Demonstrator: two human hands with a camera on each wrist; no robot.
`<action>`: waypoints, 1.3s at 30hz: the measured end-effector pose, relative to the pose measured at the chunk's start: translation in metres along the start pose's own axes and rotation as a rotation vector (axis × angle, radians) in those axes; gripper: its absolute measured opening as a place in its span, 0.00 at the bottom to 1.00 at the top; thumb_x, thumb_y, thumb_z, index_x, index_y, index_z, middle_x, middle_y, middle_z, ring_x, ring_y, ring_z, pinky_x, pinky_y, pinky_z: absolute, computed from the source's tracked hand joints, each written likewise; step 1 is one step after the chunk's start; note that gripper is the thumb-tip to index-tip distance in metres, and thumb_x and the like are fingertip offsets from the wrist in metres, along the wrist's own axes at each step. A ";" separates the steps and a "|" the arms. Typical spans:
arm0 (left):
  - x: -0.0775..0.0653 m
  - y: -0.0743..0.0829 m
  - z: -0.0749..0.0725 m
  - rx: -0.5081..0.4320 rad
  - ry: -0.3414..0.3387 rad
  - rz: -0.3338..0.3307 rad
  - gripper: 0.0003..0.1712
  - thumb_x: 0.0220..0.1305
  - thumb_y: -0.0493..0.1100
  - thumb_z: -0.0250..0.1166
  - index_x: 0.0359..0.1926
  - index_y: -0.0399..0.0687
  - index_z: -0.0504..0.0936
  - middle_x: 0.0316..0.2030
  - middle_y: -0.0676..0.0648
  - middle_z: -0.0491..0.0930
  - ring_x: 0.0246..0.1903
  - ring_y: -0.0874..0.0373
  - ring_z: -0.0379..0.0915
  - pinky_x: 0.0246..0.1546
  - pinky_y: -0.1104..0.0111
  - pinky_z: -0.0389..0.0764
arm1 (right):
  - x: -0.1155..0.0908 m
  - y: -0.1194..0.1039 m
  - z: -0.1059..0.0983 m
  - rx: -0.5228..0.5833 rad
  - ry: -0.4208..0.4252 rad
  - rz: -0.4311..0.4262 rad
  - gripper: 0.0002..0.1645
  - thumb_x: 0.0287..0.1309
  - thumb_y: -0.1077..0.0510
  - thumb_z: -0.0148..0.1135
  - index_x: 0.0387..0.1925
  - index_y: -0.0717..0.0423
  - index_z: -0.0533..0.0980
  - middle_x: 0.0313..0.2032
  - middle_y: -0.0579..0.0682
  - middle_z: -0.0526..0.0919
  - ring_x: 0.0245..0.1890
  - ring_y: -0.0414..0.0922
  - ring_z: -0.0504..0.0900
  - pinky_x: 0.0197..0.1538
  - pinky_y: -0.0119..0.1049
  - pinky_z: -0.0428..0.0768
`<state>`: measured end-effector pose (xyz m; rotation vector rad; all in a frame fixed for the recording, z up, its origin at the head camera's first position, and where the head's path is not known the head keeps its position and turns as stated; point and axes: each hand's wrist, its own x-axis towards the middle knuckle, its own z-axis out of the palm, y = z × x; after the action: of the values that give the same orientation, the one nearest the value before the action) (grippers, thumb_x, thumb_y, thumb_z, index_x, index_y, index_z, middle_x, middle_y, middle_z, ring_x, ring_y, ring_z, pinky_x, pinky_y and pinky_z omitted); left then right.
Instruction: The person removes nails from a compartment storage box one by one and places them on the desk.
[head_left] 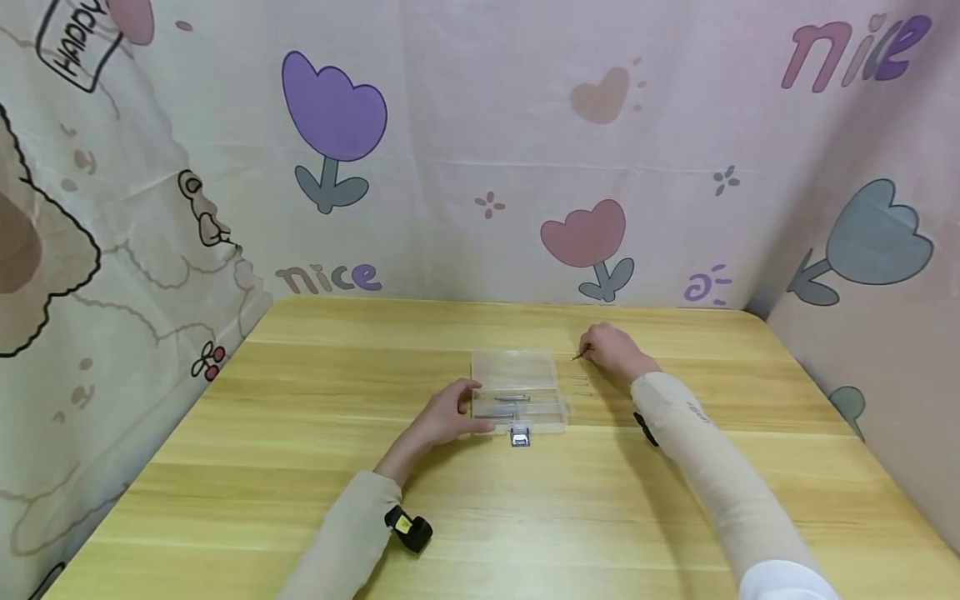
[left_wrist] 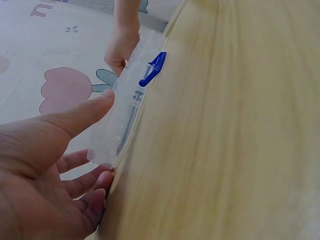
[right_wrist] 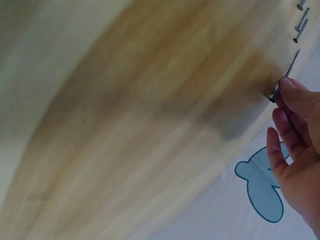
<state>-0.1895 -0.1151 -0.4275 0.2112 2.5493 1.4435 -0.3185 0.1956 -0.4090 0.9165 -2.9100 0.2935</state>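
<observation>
A clear plastic box (head_left: 513, 371) lies on the table with its lid folded back, showing compartments with several nails (head_left: 512, 398) in them. My left hand (head_left: 447, 414) holds the box's left end, thumb at the front corner and fingers at the side; in the left wrist view the thumb of that left hand (left_wrist: 45, 165) lies against the box (left_wrist: 112, 125). A blue latch (left_wrist: 154, 69) sits on the front. To the right of the box, my right hand (head_left: 611, 350) pinches a nail (right_wrist: 291, 65) between thumb and fingers, its point angled away from the hand.
Loose nails (right_wrist: 301, 31) lie in a row on the wooden table (head_left: 300, 500), between the box and my right hand. A printed cloth (head_left: 450, 167) hangs behind the table and along its sides.
</observation>
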 end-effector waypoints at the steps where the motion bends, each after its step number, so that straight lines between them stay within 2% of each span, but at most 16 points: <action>1: 0.000 0.000 0.000 -0.001 0.002 -0.002 0.44 0.48 0.46 0.78 0.64 0.40 0.69 0.54 0.42 0.73 0.44 0.50 0.66 0.41 0.60 0.71 | 0.000 0.000 0.000 0.011 0.000 0.002 0.06 0.55 0.70 0.64 0.29 0.59 0.84 0.32 0.52 0.81 0.40 0.53 0.78 0.46 0.48 0.76; 5: -0.001 0.000 -0.001 -0.003 0.002 -0.001 0.45 0.47 0.46 0.78 0.64 0.39 0.68 0.53 0.42 0.73 0.43 0.51 0.65 0.40 0.61 0.70 | -0.001 0.001 0.002 0.047 0.002 0.009 0.05 0.57 0.70 0.63 0.28 0.61 0.81 0.30 0.52 0.79 0.37 0.53 0.78 0.46 0.48 0.76; 12: 0.000 0.001 0.000 -0.004 0.000 0.000 0.45 0.47 0.45 0.78 0.64 0.39 0.68 0.54 0.41 0.73 0.44 0.51 0.66 0.41 0.60 0.71 | -0.012 0.004 -0.002 0.158 0.000 0.032 0.03 0.61 0.69 0.60 0.31 0.64 0.78 0.31 0.55 0.80 0.37 0.53 0.79 0.45 0.48 0.76; 19: 0.001 0.001 -0.001 -0.008 0.001 -0.002 0.45 0.47 0.45 0.78 0.65 0.39 0.68 0.55 0.41 0.72 0.44 0.51 0.66 0.42 0.59 0.71 | -0.026 0.009 -0.005 0.300 0.003 0.027 0.04 0.60 0.71 0.59 0.34 0.68 0.80 0.33 0.57 0.82 0.37 0.53 0.79 0.46 0.50 0.76; 25: 0.001 0.001 -0.001 -0.007 -0.002 -0.004 0.45 0.47 0.45 0.78 0.64 0.39 0.69 0.55 0.41 0.72 0.44 0.50 0.65 0.42 0.60 0.70 | -0.046 0.018 -0.006 0.431 0.048 -0.017 0.06 0.62 0.63 0.60 0.32 0.62 0.80 0.30 0.51 0.81 0.32 0.46 0.77 0.39 0.42 0.76; 29: 0.001 0.001 -0.002 -0.002 -0.001 -0.003 0.44 0.48 0.45 0.78 0.64 0.39 0.68 0.55 0.41 0.72 0.44 0.50 0.65 0.41 0.60 0.70 | -0.056 0.021 -0.007 0.437 0.032 0.033 0.05 0.61 0.63 0.61 0.32 0.62 0.80 0.31 0.50 0.81 0.32 0.46 0.76 0.40 0.43 0.76; 33: 0.001 0.001 -0.003 0.001 0.002 -0.005 0.44 0.48 0.45 0.78 0.64 0.39 0.69 0.54 0.42 0.73 0.44 0.51 0.65 0.40 0.61 0.70 | -0.061 0.023 -0.006 0.408 -0.022 0.107 0.03 0.59 0.66 0.61 0.34 0.63 0.80 0.32 0.52 0.82 0.35 0.47 0.77 0.44 0.47 0.75; 39: 0.000 0.001 -0.002 0.009 -0.003 -0.001 0.44 0.48 0.45 0.78 0.64 0.39 0.69 0.54 0.41 0.73 0.43 0.50 0.65 0.41 0.60 0.70 | -0.067 0.026 -0.003 0.431 -0.047 0.140 0.03 0.60 0.67 0.61 0.33 0.65 0.80 0.32 0.52 0.82 0.35 0.46 0.76 0.44 0.45 0.75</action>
<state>-0.1903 -0.1159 -0.4253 0.2140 2.5534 1.4310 -0.2785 0.2542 -0.4188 0.7682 -3.0143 0.9493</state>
